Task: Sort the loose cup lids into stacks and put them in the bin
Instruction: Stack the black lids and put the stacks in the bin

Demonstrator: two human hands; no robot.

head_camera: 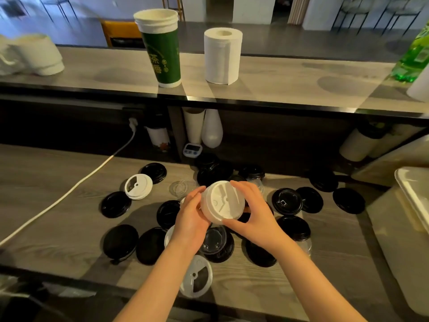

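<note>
Stack of white lids point(222, 202) sits gripped between curled left hand point(192, 219) and right hand point(253, 212), above loose black lids point(120, 241) on the bench point(46, 194); bin point(390, 228) interior hidden.

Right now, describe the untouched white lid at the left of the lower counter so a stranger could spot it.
Start at the tall green cup on the upper shelf and drop down to the lower counter, right of the white cable. There the white lid lies between two black lids, overlapping the nearer one. It alone there is opaque white, with a dark wedge-shaped opening.
</note>
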